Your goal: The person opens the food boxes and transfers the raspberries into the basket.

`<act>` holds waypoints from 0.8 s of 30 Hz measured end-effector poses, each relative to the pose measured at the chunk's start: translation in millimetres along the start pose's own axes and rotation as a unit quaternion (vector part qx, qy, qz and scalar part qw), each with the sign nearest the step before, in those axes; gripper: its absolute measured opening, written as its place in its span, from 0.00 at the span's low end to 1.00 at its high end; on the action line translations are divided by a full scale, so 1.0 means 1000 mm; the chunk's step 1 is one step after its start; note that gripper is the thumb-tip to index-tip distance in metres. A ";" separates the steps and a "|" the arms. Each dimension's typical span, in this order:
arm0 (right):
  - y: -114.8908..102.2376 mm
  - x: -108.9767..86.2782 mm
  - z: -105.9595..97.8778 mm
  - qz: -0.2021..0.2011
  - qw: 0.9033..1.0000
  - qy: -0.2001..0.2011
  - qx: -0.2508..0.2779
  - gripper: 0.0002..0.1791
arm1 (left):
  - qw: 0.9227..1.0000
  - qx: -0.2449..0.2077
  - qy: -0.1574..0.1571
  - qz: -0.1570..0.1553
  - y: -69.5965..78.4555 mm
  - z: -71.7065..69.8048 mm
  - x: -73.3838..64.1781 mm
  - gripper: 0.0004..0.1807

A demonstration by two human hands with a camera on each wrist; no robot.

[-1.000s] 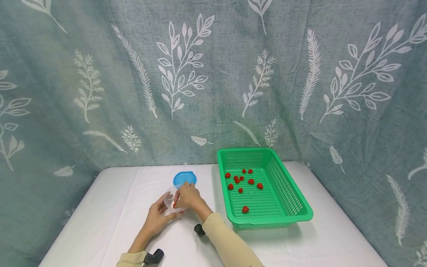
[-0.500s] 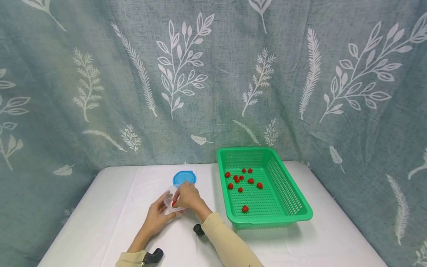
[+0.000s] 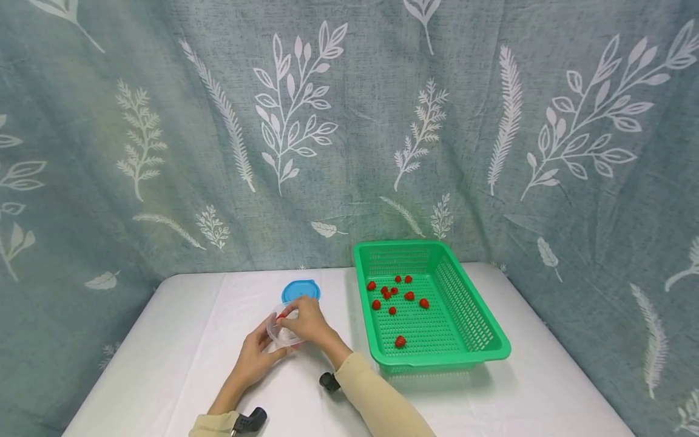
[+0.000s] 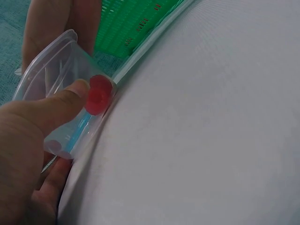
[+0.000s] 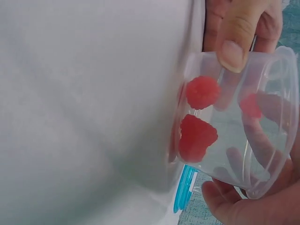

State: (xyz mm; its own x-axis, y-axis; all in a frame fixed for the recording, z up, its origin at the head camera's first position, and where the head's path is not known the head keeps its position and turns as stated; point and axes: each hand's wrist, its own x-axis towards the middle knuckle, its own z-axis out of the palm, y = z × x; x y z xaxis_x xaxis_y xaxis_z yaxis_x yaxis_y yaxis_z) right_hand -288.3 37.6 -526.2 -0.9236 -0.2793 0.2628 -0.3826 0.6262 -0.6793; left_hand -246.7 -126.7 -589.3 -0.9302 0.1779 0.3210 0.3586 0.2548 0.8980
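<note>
My left hand (image 3: 256,357) grips a clear plastic tub (image 3: 290,340) standing on the white cloth, thumb on the near side and fingers round the other side. The fingers of my right hand (image 3: 309,321) reach into its mouth and pinch a raspberry (image 5: 251,105), seen through the wall in the right wrist view and held above the tub's floor. At the bottom lie two more, an upper raspberry (image 5: 203,92) and a larger raspberry (image 5: 197,139). In the left wrist view, red raspberries (image 4: 99,95) show beside my left thumb (image 4: 70,101).
Right behind the tub lies a round blue lid (image 3: 301,291). To the right stands a green perforated basket (image 3: 453,364) with several raspberries, one raspberry (image 3: 400,342) near its front. A patterned grey-green curtain (image 3: 349,152) hangs behind the white table (image 3: 180,340).
My right fingers have lifted the raspberry from low in the tub toward its rim. The left hand, tub, lid and basket stay put.
</note>
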 end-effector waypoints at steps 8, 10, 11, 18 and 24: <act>-0.010 -0.003 -0.010 -0.014 0.997 0.053 0.056 0.06 | 1.000 -0.001 0.001 0.005 -0.003 0.002 0.002 0.50; -0.018 -0.003 -0.017 -0.030 0.994 0.058 0.087 0.06 | 1.000 0.003 0.003 0.002 -0.003 0.002 0.001 0.51; -0.023 -0.004 -0.021 -0.032 0.993 0.058 0.101 0.06 | 1.000 0.004 0.004 0.001 -0.003 0.002 0.001 0.51; -0.057 -0.012 -0.059 -0.012 0.985 0.033 0.170 0.11 | 1.000 0.006 0.003 -0.005 0.000 0.001 -0.001 0.49; -0.078 -0.015 -0.098 -0.026 0.979 0.013 0.202 0.08 | 1.000 0.005 -0.004 -0.020 0.002 0.000 0.000 0.50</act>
State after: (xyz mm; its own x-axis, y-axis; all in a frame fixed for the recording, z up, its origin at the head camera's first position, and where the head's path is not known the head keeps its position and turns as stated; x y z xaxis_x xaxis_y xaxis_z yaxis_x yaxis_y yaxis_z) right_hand -247.2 64.4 -409.9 -0.9054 -0.2811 0.3181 -0.3927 0.2703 -0.8790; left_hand -246.3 -125.9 -587.3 -0.9432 0.1746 0.2825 0.3218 0.2704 0.9074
